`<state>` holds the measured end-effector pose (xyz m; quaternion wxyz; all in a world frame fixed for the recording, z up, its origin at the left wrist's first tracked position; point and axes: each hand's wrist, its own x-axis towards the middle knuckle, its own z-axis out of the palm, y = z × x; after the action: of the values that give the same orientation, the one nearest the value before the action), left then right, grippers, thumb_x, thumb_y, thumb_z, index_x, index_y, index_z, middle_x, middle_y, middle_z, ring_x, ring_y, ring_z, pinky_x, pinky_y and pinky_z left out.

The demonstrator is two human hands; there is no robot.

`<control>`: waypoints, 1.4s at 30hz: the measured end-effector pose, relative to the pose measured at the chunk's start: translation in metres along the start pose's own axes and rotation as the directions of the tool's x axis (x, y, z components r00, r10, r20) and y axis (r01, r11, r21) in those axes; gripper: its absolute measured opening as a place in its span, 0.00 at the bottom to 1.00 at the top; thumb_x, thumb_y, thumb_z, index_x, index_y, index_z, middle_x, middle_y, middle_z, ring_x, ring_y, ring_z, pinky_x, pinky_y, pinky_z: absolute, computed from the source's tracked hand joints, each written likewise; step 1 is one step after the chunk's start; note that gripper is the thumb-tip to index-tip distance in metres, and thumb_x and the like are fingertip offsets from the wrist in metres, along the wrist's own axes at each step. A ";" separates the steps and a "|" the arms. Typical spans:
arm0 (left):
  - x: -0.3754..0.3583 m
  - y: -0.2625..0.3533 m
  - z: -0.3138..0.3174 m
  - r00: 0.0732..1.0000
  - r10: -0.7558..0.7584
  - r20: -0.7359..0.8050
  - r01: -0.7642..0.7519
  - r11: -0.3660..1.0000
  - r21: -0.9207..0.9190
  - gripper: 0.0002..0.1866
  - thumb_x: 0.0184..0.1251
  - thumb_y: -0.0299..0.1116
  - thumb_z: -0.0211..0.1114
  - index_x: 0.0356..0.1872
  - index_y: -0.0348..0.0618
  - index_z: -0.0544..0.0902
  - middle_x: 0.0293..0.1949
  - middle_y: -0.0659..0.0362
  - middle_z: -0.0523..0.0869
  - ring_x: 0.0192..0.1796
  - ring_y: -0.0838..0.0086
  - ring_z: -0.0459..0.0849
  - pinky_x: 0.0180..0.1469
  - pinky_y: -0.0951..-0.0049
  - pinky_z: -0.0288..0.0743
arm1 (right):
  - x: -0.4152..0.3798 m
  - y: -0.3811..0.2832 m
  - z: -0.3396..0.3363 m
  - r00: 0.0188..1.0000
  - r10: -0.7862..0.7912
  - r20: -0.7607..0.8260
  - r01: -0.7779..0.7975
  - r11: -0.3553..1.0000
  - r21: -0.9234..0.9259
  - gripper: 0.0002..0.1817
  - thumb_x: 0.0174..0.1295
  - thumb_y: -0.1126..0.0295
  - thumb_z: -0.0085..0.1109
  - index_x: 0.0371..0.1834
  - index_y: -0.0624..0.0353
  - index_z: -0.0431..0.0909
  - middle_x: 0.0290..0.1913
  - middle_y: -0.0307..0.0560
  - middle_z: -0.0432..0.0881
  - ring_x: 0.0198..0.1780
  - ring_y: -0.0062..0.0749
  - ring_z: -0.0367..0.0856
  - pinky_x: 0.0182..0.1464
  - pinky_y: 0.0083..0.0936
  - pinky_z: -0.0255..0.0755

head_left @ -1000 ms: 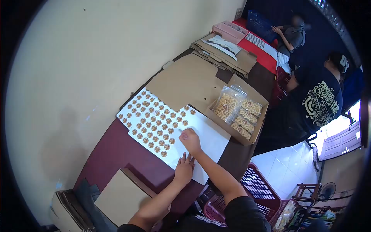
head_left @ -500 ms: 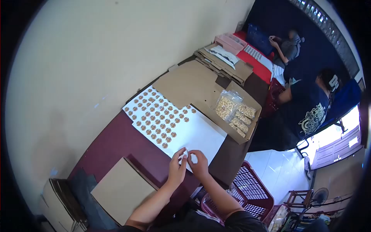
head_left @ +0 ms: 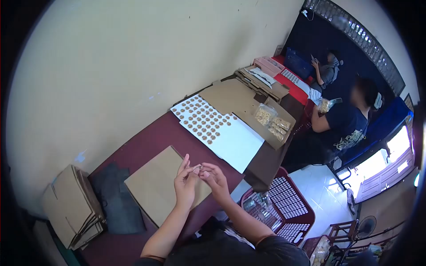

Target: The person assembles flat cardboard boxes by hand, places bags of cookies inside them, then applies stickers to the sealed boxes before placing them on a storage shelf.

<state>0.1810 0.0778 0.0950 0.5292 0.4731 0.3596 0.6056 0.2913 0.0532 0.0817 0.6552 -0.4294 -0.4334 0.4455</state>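
Observation:
My left hand (head_left: 185, 182) and my right hand (head_left: 214, 178) meet over the tan cardboard (head_left: 155, 184) near the table's front. Both are closed, thumbs and fingertips pinched together, with the left index finger pointing up. Something small shows between the fingertips, too small to name. Beyond my hands lies a white sheet (head_left: 242, 148) with rows of round brown stickers (head_left: 205, 124) on its left part. An open cardboard box (head_left: 287, 116) with clear bags of pale snack pieces (head_left: 264, 116) stands past the sheet.
Flattened cardboard (head_left: 230, 95) lies along the wall side. Folded boxes (head_left: 73, 204) and dark cloth (head_left: 116, 199) are at the left. A maroon plastic basket (head_left: 290, 199) stands at the right. A co-worker (head_left: 346, 119) holds a bag; another person (head_left: 328, 73) sits farther back.
My hands have come back from the white sheet's near edge to over the tan cardboard. The view has shifted left. The nearer co-worker has turned and now holds up a bag.

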 end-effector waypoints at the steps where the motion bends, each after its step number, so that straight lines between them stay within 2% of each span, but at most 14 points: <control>1: -0.012 0.006 -0.007 1.000 0.005 0.008 -0.005 1.000 0.002 0.11 0.67 0.29 0.60 0.44 0.34 0.83 0.67 0.45 0.64 0.66 0.61 0.67 0.66 0.64 0.60 | -0.008 0.005 0.003 0.994 0.077 0.073 -0.084 0.992 0.090 0.12 0.68 0.75 0.49 0.53 0.65 0.71 0.46 0.44 0.76 0.48 0.24 0.76 0.54 0.23 0.70; 2: -0.025 0.012 -0.013 0.998 0.037 0.042 -0.042 0.991 0.129 0.12 0.68 0.31 0.58 0.46 0.34 0.82 0.68 0.46 0.63 0.67 0.59 0.66 0.66 0.63 0.61 | -0.015 0.007 0.007 0.978 0.140 0.152 -0.166 0.971 0.174 0.11 0.68 0.73 0.50 0.51 0.65 0.72 0.45 0.43 0.77 0.46 0.23 0.77 0.52 0.21 0.70; 7: -0.080 0.048 -0.035 0.973 0.071 0.219 -0.189 0.790 0.584 0.20 0.69 0.32 0.53 0.60 0.38 0.74 0.69 0.43 0.59 0.70 0.53 0.61 0.68 0.59 0.57 | -0.050 -0.010 0.017 0.966 0.123 0.229 -0.132 0.991 0.028 0.09 0.67 0.69 0.53 0.43 0.64 0.74 0.38 0.38 0.79 0.40 0.18 0.76 0.47 0.18 0.70; 10: -0.101 0.050 -0.053 0.967 0.105 0.231 -0.232 0.733 0.639 0.23 0.66 0.31 0.56 0.62 0.40 0.71 0.70 0.41 0.54 0.70 0.51 0.58 0.68 0.58 0.56 | -0.073 -0.005 0.020 0.971 0.177 0.158 -0.169 0.984 -0.062 0.09 0.67 0.69 0.55 0.43 0.65 0.74 0.36 0.38 0.79 0.40 0.18 0.77 0.46 0.17 0.71; 12: -0.102 0.024 -0.080 0.967 0.083 0.241 -0.223 0.733 0.643 0.29 0.61 0.33 0.59 0.66 0.49 0.66 0.70 0.40 0.51 0.69 0.43 0.56 0.67 0.52 0.55 | -0.084 0.006 0.014 0.978 0.152 0.140 -0.150 0.988 -0.024 0.10 0.66 0.69 0.56 0.43 0.66 0.74 0.34 0.38 0.79 0.40 0.18 0.77 0.45 0.17 0.72; 14: -0.103 -0.005 -0.111 0.901 -0.233 0.366 -0.310 0.246 0.918 0.32 0.61 0.39 0.58 0.69 0.51 0.62 0.70 0.39 0.51 0.71 0.40 0.49 0.68 0.44 0.48 | -0.095 0.008 0.005 0.980 0.178 0.090 -0.162 0.973 -0.167 0.10 0.65 0.70 0.58 0.43 0.66 0.75 0.33 0.37 0.78 0.38 0.16 0.77 0.42 0.15 0.71; 15: -0.106 -0.027 -0.126 0.859 -0.385 0.337 -0.309 0.136 0.941 0.34 0.63 0.47 0.55 0.71 0.54 0.58 0.72 0.41 0.48 0.72 0.38 0.44 0.69 0.40 0.41 | -0.100 0.013 0.000 0.987 0.145 0.074 -0.119 0.953 -0.278 0.09 0.63 0.71 0.59 0.42 0.65 0.76 0.32 0.35 0.78 0.35 0.14 0.76 0.38 0.13 0.70; 19: -0.125 -0.075 -0.159 0.854 -0.312 0.415 -0.370 0.195 0.908 0.34 0.66 0.56 0.50 0.71 0.58 0.57 0.73 0.44 0.43 0.73 0.42 0.41 0.71 0.43 0.38 | -0.119 0.026 -0.018 0.983 0.161 0.089 -0.099 0.871 -0.482 0.09 0.61 0.72 0.61 0.42 0.65 0.77 0.29 0.33 0.78 0.31 0.12 0.74 0.32 0.12 0.67; 24: -0.122 -0.077 -0.162 0.857 -0.322 0.402 -0.355 0.196 0.914 0.37 0.64 0.61 0.49 0.72 0.59 0.55 0.73 0.44 0.42 0.74 0.43 0.40 0.71 0.43 0.36 | -0.117 0.036 -0.007 0.916 0.392 0.091 -0.223 0.682 -0.697 0.12 0.61 0.67 0.61 0.42 0.65 0.79 0.25 0.33 0.78 0.26 0.13 0.72 0.29 0.15 0.68; 26: -0.123 -0.070 -0.159 0.836 -0.374 0.402 -0.371 0.154 0.916 0.40 0.61 0.65 0.50 0.72 0.59 0.55 0.73 0.44 0.42 0.74 0.43 0.40 0.70 0.42 0.36 | -0.108 0.060 -0.007 0.919 0.363 0.154 -0.172 0.720 -0.672 0.14 0.60 0.64 0.62 0.41 0.65 0.79 0.26 0.35 0.78 0.26 0.15 0.73 0.30 0.17 0.69; 28: -0.126 -0.070 -0.161 0.841 -0.361 0.404 -0.362 0.180 0.915 0.43 0.57 0.63 0.56 0.72 0.59 0.56 0.73 0.43 0.43 0.74 0.43 0.41 0.70 0.42 0.36 | -0.105 0.093 -0.005 0.890 0.394 0.229 -0.300 0.885 -0.356 0.14 0.60 0.64 0.61 0.40 0.65 0.78 0.29 0.36 0.79 0.29 0.17 0.75 0.33 0.17 0.70; 33: -0.132 -0.069 -0.158 0.857 -0.259 0.445 -0.434 0.100 0.895 0.42 0.55 0.55 0.61 0.71 0.58 0.56 0.73 0.43 0.45 0.73 0.42 0.43 0.69 0.38 0.39 | -0.107 0.105 -0.005 0.896 0.418 0.152 -0.400 0.906 -0.136 0.09 0.63 0.69 0.56 0.37 0.66 0.78 0.30 0.40 0.81 0.32 0.21 0.79 0.36 0.18 0.73; 36: -0.132 -0.069 -0.153 0.865 -0.293 0.407 -0.399 0.090 0.913 0.41 0.56 0.52 0.61 0.71 0.59 0.56 0.73 0.44 0.45 0.73 0.43 0.43 0.67 0.35 0.39 | -0.116 0.113 -0.019 0.871 0.483 0.089 -0.436 0.844 -0.311 0.11 0.65 0.66 0.56 0.41 0.65 0.77 0.33 0.40 0.81 0.33 0.19 0.78 0.37 0.16 0.72; 42: -0.121 -0.089 -0.121 0.914 -0.228 0.337 -0.327 0.079 0.942 0.42 0.57 0.52 0.60 0.72 0.57 0.53 0.73 0.45 0.43 0.74 0.44 0.41 0.66 0.31 0.36 | -0.129 0.125 -0.047 0.881 0.472 -0.024 -0.462 0.850 -0.253 0.13 0.65 0.64 0.57 0.40 0.65 0.77 0.33 0.42 0.82 0.32 0.20 0.79 0.35 0.16 0.73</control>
<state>0.0911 -0.0170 -0.0470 0.1051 0.8291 0.5391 0.1050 0.2802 -0.0487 -0.0732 0.4591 -0.5926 -0.3817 0.5407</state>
